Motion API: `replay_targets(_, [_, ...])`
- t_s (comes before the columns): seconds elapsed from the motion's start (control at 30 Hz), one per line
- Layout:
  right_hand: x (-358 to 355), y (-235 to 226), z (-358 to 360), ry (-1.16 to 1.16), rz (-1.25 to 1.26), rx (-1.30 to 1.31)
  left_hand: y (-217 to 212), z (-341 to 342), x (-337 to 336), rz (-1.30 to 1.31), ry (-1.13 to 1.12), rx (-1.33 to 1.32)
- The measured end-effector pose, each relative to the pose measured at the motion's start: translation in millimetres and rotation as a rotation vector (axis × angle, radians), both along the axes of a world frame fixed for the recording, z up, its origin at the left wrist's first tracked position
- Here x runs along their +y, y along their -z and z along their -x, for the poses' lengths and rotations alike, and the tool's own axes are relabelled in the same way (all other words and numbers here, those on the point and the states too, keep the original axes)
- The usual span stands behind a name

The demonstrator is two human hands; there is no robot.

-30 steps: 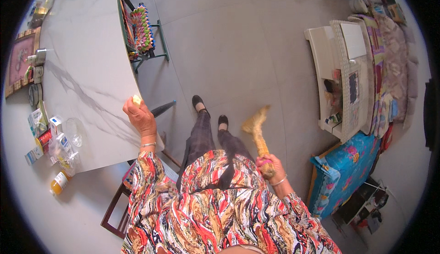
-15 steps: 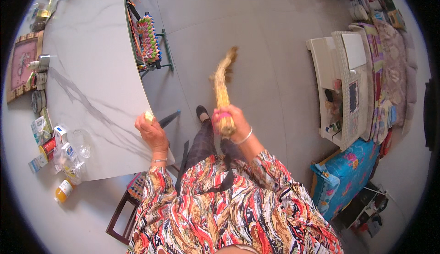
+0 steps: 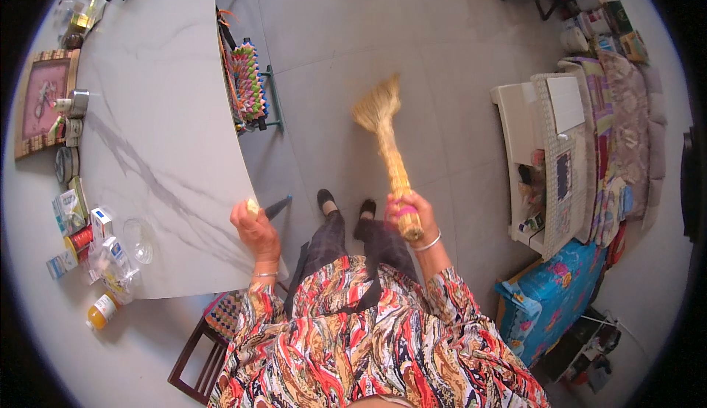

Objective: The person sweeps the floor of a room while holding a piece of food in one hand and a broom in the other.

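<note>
A straw hand broom (image 3: pixel 392 159) is gripped near its handle end by my right hand (image 3: pixel 414 213), fingers wrapped round the pink band. Its fanned bristles point away from me above the grey floor (image 3: pixel 324 113). My left hand (image 3: pixel 256 233) is closed at the near right corner of the white marbled table (image 3: pixel 169 150). A small pale yellowish piece (image 3: pixel 252 207) pokes out at its fingertips; what it is I cannot make out. Whether this hand rests on the table or hovers above it is unclear.
A chair with colourful woven seating (image 3: pixel 247 84) stands by the table's far right side; a wooden chair (image 3: pixel 199 356) is near its front edge. Boxes, a framed picture (image 3: pixel 46 102) and an orange bottle (image 3: pixel 103 310) line the left. A cream cabinet (image 3: pixel 526 165) and blue floral cushion (image 3: pixel 556 294) are right.
The broom has swung to the right, its bristles now spread into a wide fan. My right hand has moved right and slightly nearer. My left hand still pinches the pale piece. The view has shifted slightly.
</note>
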State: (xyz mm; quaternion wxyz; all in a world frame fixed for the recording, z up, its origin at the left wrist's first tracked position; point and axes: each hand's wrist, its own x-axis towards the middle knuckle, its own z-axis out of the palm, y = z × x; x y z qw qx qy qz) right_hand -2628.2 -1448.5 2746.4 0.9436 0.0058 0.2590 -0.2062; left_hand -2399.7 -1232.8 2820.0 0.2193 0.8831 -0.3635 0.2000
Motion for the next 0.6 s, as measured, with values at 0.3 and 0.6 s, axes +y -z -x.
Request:
replay_targets(0.3, [-1,12,9,-0.1,-0.01,0.104,12,19,26,-0.024,-0.105,0.04])
replay_targets(0.6, [-44,37,118,0.007,0.035,-0.103,24,41,56,-0.088,-0.215,0.025])
